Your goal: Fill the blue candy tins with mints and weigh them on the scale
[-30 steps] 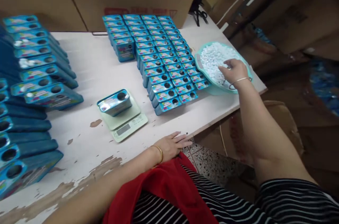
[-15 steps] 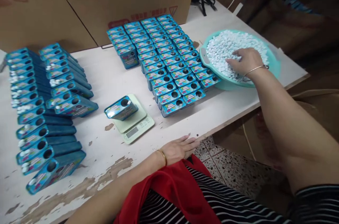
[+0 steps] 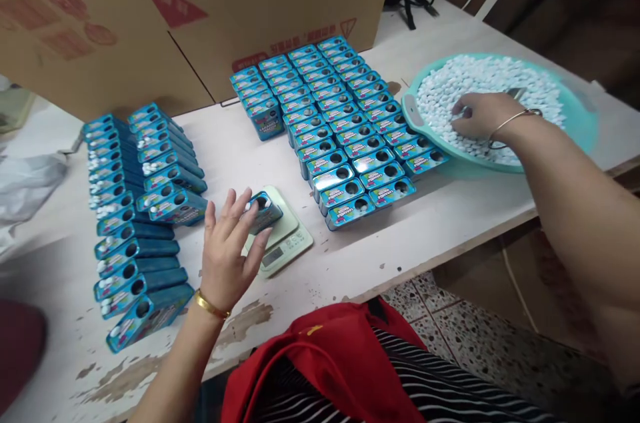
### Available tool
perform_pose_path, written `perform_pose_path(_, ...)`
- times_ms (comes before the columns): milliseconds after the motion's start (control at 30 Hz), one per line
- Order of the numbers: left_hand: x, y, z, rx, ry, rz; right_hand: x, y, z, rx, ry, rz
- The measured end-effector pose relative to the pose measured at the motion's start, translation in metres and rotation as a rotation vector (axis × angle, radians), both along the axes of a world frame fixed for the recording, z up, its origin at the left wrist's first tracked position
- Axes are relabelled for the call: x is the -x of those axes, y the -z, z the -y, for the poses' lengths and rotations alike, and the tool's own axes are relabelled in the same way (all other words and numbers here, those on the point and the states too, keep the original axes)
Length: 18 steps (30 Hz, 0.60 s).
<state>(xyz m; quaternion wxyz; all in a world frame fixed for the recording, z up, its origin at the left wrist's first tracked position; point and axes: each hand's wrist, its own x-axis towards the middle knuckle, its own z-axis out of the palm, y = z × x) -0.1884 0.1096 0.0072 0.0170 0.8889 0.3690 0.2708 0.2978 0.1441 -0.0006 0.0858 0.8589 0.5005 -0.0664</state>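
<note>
My left hand (image 3: 229, 246) reaches over a kitchen scale (image 3: 287, 255), fingers spread and holding nothing. On the scale's plate is a blue tin (image 3: 267, 211) with a round hole in its top, partly hidden behind my fingers; whether they touch it I cannot tell. At the right, my right hand (image 3: 483, 117) is down among small white candies (image 3: 450, 86) in a turquoise basin (image 3: 411, 113). Its fingers are curled and bent toward the candies, the tips partly hidden. What lies between them does not show. A greyish flat piece (image 3: 517, 93) pokes out behind this hand.
Rows of blue tins (image 3: 345, 116) with open holes fill the table's middle. More tins (image 3: 150, 269), many with white candies on top, stand tilted at the left. A large cardboard box (image 3: 280, 3) walls the back. A black strap (image 3: 411, 13) and a plastic bag (image 3: 33, 176) lie on the table.
My left hand has risen from the table's front edge and moved left, over the tin on the scale. My right hand stays in the candies, its fingers drawn closer together. The view has shifted left.
</note>
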Motion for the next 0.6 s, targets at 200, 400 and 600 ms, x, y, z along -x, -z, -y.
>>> perform_pose_path(200, 0.009, 0.001, 0.001, 0.053, 0.017, -0.006, 0.012, -0.016, 0.003, 0.023, 0.145, -0.216)
perform_pose_path(400, 0.005, 0.001, -0.007, -0.029, 0.094, -0.17, 0.017, -0.002, 0.001, -0.12, 0.104, -0.139)
perform_pose_path(600, 0.01, 0.008, -0.012, -0.097, 0.101, -0.164, 0.015, 0.002, 0.011, -0.55, 0.312, -0.379)
